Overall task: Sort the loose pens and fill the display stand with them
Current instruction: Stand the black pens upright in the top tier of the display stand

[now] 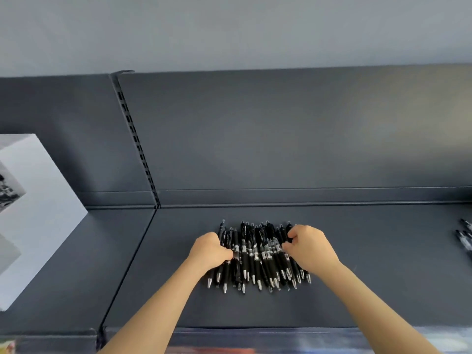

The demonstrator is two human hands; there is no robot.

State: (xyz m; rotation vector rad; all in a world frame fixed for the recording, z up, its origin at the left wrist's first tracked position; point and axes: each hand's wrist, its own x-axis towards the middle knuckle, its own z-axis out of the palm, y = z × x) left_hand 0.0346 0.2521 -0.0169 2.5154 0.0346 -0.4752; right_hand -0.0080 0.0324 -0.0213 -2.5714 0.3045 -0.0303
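A heap of several black click pens (pixel 255 254) lies on the dark grey shelf (pixel 357 277), silver tips toward me. My left hand (pixel 210 251) is on the heap's left side, fingers curled round the outer pens. My right hand (pixel 310 247) is on the right side, fingers and thumb curled onto the pens there. Both hands squeeze the heap from its two sides. No display stand is in view.
A white box (pixel 38 213) with a grey printed picture stands on the neighbouring shelf at left. A few more black pens (pixel 466 238) lie at the right edge. A slotted upright (pixel 138 144) divides the back panels. The shelf's front edge runs along the bottom.
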